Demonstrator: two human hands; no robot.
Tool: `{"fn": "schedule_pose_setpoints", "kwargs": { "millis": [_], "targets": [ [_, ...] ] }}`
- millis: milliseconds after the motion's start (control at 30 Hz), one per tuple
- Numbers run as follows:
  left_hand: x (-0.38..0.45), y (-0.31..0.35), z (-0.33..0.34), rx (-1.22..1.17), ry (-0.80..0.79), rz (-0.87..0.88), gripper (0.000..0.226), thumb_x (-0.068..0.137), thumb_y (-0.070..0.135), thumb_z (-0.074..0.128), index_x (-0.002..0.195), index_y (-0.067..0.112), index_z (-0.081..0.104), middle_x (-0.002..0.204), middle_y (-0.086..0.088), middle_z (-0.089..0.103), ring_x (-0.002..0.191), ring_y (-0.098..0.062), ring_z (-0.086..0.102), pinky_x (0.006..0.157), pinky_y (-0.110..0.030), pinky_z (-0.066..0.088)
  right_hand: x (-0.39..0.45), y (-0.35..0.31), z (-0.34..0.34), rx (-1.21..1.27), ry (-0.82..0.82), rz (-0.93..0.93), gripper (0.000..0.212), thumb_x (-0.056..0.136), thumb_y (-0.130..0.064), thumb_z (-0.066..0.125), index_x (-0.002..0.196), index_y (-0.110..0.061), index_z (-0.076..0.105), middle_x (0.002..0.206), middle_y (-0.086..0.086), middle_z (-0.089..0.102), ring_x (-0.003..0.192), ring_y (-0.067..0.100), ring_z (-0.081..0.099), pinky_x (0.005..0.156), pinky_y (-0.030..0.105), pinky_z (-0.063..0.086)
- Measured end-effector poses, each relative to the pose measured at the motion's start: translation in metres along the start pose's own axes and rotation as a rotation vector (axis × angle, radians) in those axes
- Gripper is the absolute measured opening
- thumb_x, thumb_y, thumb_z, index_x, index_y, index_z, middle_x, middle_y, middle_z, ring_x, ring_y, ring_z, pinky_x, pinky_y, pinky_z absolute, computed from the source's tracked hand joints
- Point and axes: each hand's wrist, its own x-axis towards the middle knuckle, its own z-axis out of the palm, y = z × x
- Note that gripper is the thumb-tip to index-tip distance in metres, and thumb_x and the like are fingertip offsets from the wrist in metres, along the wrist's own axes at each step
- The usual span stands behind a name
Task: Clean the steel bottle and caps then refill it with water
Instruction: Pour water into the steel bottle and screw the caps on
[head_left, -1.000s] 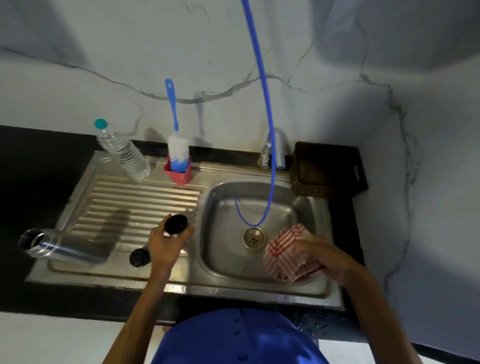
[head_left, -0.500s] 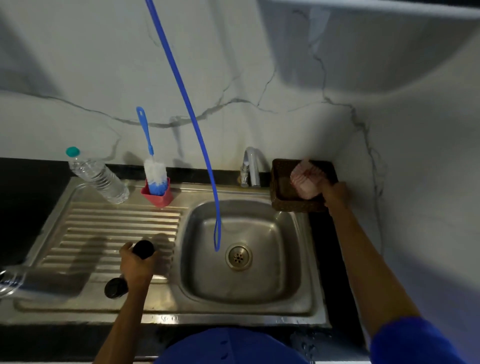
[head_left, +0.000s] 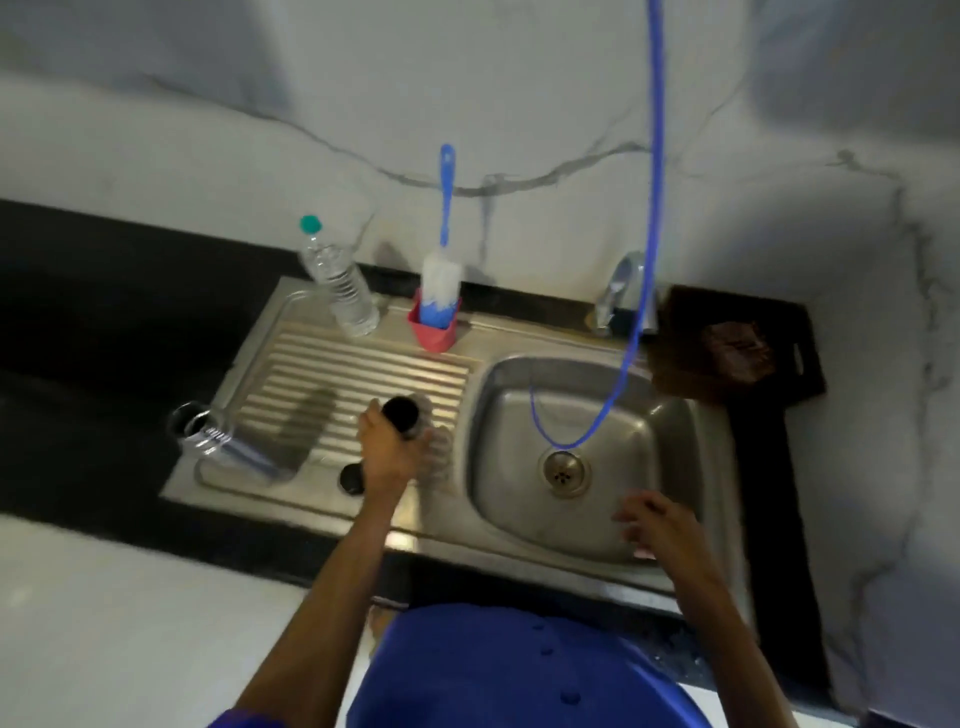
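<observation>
Your left hand (head_left: 387, 452) is gripping, seemingly, a black cap (head_left: 401, 413); right hand (head_left: 655, 525) is hanging loose, empty; risking nudging the steel bottle (head_left: 228, 447) beyond your fingers, rolling.

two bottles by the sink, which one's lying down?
The steel bottle, on its side at the drainboard's left end, open mouth facing left. The plastic bottle with the green cap stands upright at the back.

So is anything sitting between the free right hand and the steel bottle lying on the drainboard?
Yes: the left hand, gripping a black cap, lies between the right hand and the steel bottle. A second black cap also rests there.
</observation>
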Motion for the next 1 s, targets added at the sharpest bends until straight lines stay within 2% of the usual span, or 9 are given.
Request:
{"fn": "schedule_pose_setpoints", "kwargs": {
  "millis": [100,233,367,433,500,633,767,867,1000],
  "targets": [
    [-0.058,0.033,-0.026,-0.070,0.074,0.199,0.079,0.080,0.053,0.084,0.134,0.001,0.056,0.124,-0.022,0.063,0.111,-0.042,0.062,0.090,-0.048,0.054,-0.017,-0.011,0.028,-0.084,-0.179,-0.022,0.011,0.097,-0.015,0.062,0.095,-0.014,0.072,0.086,0.007,0.078,0.064,0.017,0.067,0.057,0.025,0.046],
    [-0.104,-0.032,-0.099,0.150,0.014,0.109,0.050,0.100,0.071,0.043,0.104,0.028,0.066,0.089,0.002,0.074,0.081,-0.023,0.071,0.070,-0.037,0.057,-0.037,-0.031,0.112,-0.277,-0.383,-0.145,0.010,0.097,-0.007,0.063,0.096,-0.011,0.073,0.085,0.017,0.073,0.061,0.008,0.065,0.053,0.017,0.048],
    [-0.123,-0.128,-0.154,0.194,-0.058,0.058,0.034,0.102,0.056,0.052,0.085,0.030,0.067,0.076,0.006,0.072,0.069,-0.018,0.068,0.060,-0.031,0.052,-0.047,-0.050,0.190,-0.487,-0.497,-0.253,0.009,0.095,-0.014,0.067,0.095,-0.019,0.074,0.087,0.004,0.075,0.065,0.006,0.069,0.060,0.013,0.050],
    [-0.124,-0.165,-0.172,0.151,-0.054,-0.032,0.032,0.098,0.058,0.056,0.088,0.031,0.071,0.076,0.011,0.071,0.069,-0.011,0.068,0.061,-0.029,0.054,-0.048,-0.061,0.220,-0.553,-0.499,-0.316,0.011,0.092,-0.018,0.068,0.090,-0.028,0.073,0.084,-0.005,0.073,0.076,0.009,0.069,0.070,0.022,0.054],
    [-0.115,-0.179,-0.190,0.094,-0.015,-0.093,0.029,0.096,0.055,0.064,0.095,0.028,0.075,0.078,0.014,0.072,0.070,-0.004,0.067,0.059,-0.022,0.050,-0.051,-0.076,0.247,-0.578,-0.495,-0.390,0.011,0.092,-0.020,0.067,0.089,-0.030,0.071,0.087,-0.009,0.072,0.083,0.010,0.069,0.075,0.027,0.057],
    [-0.068,-0.185,-0.232,0.040,0.101,-0.090,0.008,0.094,0.039,0.076,0.096,0.034,0.071,0.082,0.019,0.067,0.076,-0.005,0.066,0.060,-0.016,0.042,-0.067,-0.121,0.305,-0.595,-0.460,-0.508,0.006,0.092,-0.020,0.070,0.097,-0.024,0.071,0.091,-0.007,0.071,0.082,0.008,0.067,0.068,0.015,0.050],
    [-0.013,-0.191,-0.249,-0.072,0.011,-0.013,0.056,0.076,0.030,0.092,0.119,0.037,0.056,0.116,0.012,0.066,0.108,-0.014,0.066,0.088,-0.033,0.058,-0.067,-0.159,0.341,-0.587,-0.446,-0.525,0.026,0.087,-0.021,0.078,0.111,-0.021,0.067,0.098,-0.007,0.068,0.089,0.011,0.068,0.079,0.028,0.058],
    [0.018,-0.179,-0.255,-0.171,-0.210,0.013,0.109,0.055,0.049,0.100,0.144,0.038,0.038,0.142,0.011,0.052,0.128,-0.014,0.053,0.107,-0.040,0.049,-0.048,-0.190,0.362,-0.479,-0.306,-0.543,0.046,0.083,-0.021,0.083,0.123,-0.021,0.060,0.110,-0.005,0.063,0.101,0.014,0.064,0.090,0.030,0.054],
    [0.030,-0.146,-0.247,-0.382,-0.312,0.087,0.122,0.048,0.050,0.103,0.149,0.042,0.034,0.147,0.019,0.049,0.138,-0.011,0.049,0.114,-0.040,0.042,-0.005,-0.239,0.391,-0.343,-0.158,-0.499,0.096,0.066,-0.040,0.093,0.144,-0.020,0.041,0.138,-0.002,0.054,0.124,0.015,0.055,0.106,0.035,0.047]
  ]
}}
